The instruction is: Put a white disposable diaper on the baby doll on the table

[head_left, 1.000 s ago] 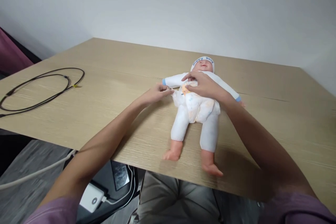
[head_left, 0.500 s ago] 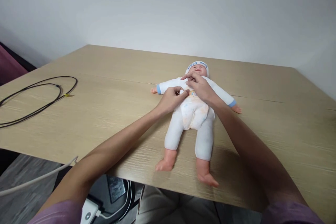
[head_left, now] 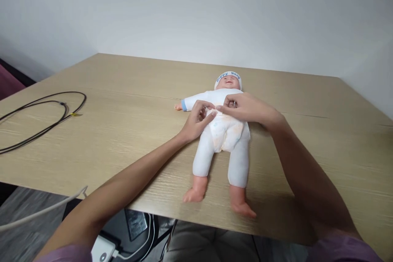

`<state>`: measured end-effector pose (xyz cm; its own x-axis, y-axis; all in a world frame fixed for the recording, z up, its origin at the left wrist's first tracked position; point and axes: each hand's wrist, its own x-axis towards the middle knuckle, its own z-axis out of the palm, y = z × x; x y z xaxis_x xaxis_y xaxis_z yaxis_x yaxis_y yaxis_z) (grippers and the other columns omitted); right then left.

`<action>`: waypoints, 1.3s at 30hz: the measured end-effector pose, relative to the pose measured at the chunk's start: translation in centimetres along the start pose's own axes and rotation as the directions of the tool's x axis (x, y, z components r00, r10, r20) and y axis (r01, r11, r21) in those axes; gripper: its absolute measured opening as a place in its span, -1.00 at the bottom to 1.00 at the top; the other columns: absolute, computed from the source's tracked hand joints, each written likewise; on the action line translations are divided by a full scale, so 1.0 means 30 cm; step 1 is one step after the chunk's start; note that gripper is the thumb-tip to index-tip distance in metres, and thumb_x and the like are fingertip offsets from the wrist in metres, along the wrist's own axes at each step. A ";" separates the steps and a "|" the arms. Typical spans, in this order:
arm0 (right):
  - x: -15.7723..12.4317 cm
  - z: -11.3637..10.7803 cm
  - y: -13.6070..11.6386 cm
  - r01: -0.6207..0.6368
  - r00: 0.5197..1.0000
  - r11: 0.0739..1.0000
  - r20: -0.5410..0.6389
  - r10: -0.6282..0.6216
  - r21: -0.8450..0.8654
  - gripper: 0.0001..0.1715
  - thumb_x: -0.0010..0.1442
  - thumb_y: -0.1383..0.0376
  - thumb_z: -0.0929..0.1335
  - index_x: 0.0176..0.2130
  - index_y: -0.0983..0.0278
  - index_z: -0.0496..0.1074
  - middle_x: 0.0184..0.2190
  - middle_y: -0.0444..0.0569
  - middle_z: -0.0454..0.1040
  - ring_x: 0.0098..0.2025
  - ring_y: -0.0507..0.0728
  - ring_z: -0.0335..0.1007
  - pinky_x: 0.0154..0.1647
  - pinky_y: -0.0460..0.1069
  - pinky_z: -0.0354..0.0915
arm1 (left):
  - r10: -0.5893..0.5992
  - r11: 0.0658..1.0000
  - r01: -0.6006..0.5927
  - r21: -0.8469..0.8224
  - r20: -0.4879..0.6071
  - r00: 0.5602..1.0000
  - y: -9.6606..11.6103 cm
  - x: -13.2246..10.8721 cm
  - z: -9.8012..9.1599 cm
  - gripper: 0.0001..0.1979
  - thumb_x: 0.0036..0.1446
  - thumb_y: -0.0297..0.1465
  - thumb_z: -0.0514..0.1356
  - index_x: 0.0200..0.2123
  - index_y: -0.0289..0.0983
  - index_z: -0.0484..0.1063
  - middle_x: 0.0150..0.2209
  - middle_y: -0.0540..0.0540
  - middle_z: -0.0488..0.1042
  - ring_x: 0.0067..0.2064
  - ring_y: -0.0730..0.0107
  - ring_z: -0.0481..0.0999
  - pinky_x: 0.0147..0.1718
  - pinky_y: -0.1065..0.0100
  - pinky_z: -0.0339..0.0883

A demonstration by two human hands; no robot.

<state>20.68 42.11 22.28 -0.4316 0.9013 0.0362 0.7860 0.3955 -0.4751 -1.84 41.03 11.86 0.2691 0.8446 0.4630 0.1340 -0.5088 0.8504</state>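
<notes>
A baby doll (head_left: 201, 159) in a white suit with blue cuffs lies on its back, head away from me and feet towards me. Around its hips is a white diaper (head_left: 225, 133) with pale orange and blue prints. My left hand (head_left: 196, 120) is at the diaper's left waist edge, fingers curled and the thumb and index finger close together on it. From the right, my right hand (head_left: 245, 108) reaches across the doll's belly, its thumb and bent fingers closed at the front of the waistband. The thumb tip nearly meets my left index finger. The doll's right-side arm is hidden behind my hand.
The doll lies on a wood-grain table (head_left: 138, 77) against a pale wall. A looped black cable (head_left: 39, 133) with a yellow tag lies at the left. Below the front edge are a white cable (head_left: 43, 213) and a white device (head_left: 102, 249).
My right hand has moved down from the doll's chest to the diaper's waistband, its forearm swinging outward. My left thumb has drawn slightly back while its index finger extends to the right.
</notes>
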 end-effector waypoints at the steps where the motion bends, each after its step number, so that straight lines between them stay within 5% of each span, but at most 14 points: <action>1: 0.002 0.005 0.007 0.011 1.000 1.000 0.004 -0.011 -0.019 -0.43 0.40 -0.17 0.39 -0.38 0.21 0.40 -0.40 -0.05 0.48 -0.36 0.16 0.32 -0.32 0.08 0.11 | 0.011 1.000 -0.011 0.021 -0.013 1.000 -0.011 0.001 -0.003 -0.69 0.45 -0.09 0.27 0.09 -0.13 0.46 0.10 -0.15 0.44 -0.05 0.23 0.41 0.03 0.20 0.34; 5: 0.017 0.022 0.024 -0.012 1.000 1.000 -0.005 0.012 -0.004 -0.62 0.33 -0.05 0.45 -0.25 0.19 0.45 -0.32 -0.08 0.50 -0.32 0.16 0.34 -0.30 0.08 0.15 | -0.057 0.998 0.056 -0.019 -0.010 0.998 -0.077 0.015 -0.019 -0.53 0.43 -0.01 0.23 0.21 -0.17 0.42 0.18 -0.22 0.43 0.16 0.11 0.41 0.16 0.14 0.34; 10: -0.002 0.034 0.022 -0.069 0.988 0.994 -0.135 0.079 0.081 -0.78 0.31 0.11 0.46 -0.13 0.19 0.51 -0.27 -0.06 0.55 -0.27 0.20 0.42 -0.21 0.10 0.26 | -0.229 0.937 0.252 -0.243 0.120 0.966 -0.136 0.051 -0.038 -0.46 0.27 0.13 0.33 -0.03 -0.21 0.41 -0.22 -0.04 0.44 -0.21 0.29 0.41 -0.21 0.30 0.33; 14: -0.053 0.086 0.103 -0.017 0.896 0.993 -0.440 0.066 0.114 -0.68 0.35 0.04 0.43 -0.03 0.19 0.50 -0.05 0.02 0.59 -0.13 0.23 0.48 -0.06 0.15 0.36 | -0.248 0.906 0.318 -0.281 0.257 0.934 -0.126 0.069 -0.056 -0.50 0.26 0.10 0.36 -0.23 -0.23 0.41 -0.29 0.00 0.41 -0.27 0.34 0.38 -0.26 0.34 0.28; 17: -0.101 0.143 0.211 0.054 0.845 0.978 -0.530 0.062 0.199 -0.49 0.41 -0.17 0.37 -0.07 0.20 0.48 -0.02 0.09 0.57 -0.09 0.24 0.50 -0.02 0.16 0.43 | -0.251 0.885 0.342 -0.315 0.295 0.922 -0.116 0.072 -0.063 -0.52 0.28 0.08 0.36 -0.23 -0.24 0.43 -0.24 -0.02 0.44 -0.22 0.33 0.41 -0.24 0.35 0.29; 21: -0.141 0.216 0.301 0.120 0.856 0.938 -0.512 0.068 0.325 -0.39 0.43 -0.30 0.33 -0.02 0.17 0.36 -0.14 0.03 0.52 -0.14 0.21 0.47 -0.04 0.13 0.45 | -0.232 0.871 0.324 -0.369 0.274 0.933 -0.113 0.071 -0.055 -0.51 0.29 0.08 0.37 -0.24 -0.23 0.38 -0.28 0.01 0.40 -0.27 0.38 0.37 -0.28 0.37 0.25; 27: -0.137 0.272 0.282 0.050 0.804 0.916 -0.560 0.200 0.399 -0.42 0.48 -0.30 0.23 -0.12 0.13 0.29 -0.20 0.02 0.49 -0.14 0.25 0.45 0.03 0.18 0.43 | -0.247 0.899 0.294 -0.326 0.178 0.953 -0.108 0.068 -0.033 -0.44 0.24 0.14 0.38 -0.29 -0.21 0.32 -0.38 0.06 0.31 -0.38 0.42 0.28 -0.38 0.36 0.16; 32: -0.141 0.285 0.288 0.111 0.777 0.896 -0.599 0.191 0.430 -0.52 0.51 -0.19 0.24 -0.07 0.14 0.30 -0.09 0.05 0.48 -0.02 0.25 0.45 0.15 0.19 0.40 | -0.230 0.935 0.231 -0.269 0.037 0.972 -0.097 0.036 -0.046 -0.49 0.24 0.07 0.41 -0.02 -0.18 0.44 -0.13 -0.05 0.45 -0.17 0.31 0.40 -0.19 0.32 0.33; 36: -0.141 0.298 0.301 0.169 0.789 0.892 -0.601 0.132 0.418 -0.58 0.42 -0.08 0.39 -0.01 0.16 0.31 -0.04 0.05 0.47 -0.01 0.23 0.45 0.11 0.16 0.42 | -0.205 0.961 0.214 -0.175 0.072 0.976 -0.086 0.000 -0.043 -0.42 0.27 0.02 0.40 0.17 -0.14 0.33 -0.06 -0.07 0.42 -0.10 0.27 0.43 -0.09 0.29 0.38; 39: -0.143 0.295 0.281 0.156 0.735 0.925 -0.666 0.126 0.347 -0.64 0.40 0.00 0.41 -0.03 0.18 0.34 -0.06 0.05 0.47 -0.04 0.25 0.44 0.09 0.18 0.42 | -0.170 0.982 0.174 -0.071 0.049 0.984 -0.067 -0.016 -0.033 -0.44 0.33 -0.02 0.35 0.20 -0.16 0.29 0.00 -0.12 0.42 -0.06 0.24 0.44 -0.03 0.22 0.40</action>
<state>25.24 40.00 10.35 0.0765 0.8300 0.5525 0.5060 0.4452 -0.7388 -3.19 41.82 10.19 0.2886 0.9097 0.2986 0.1102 -0.3413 0.9335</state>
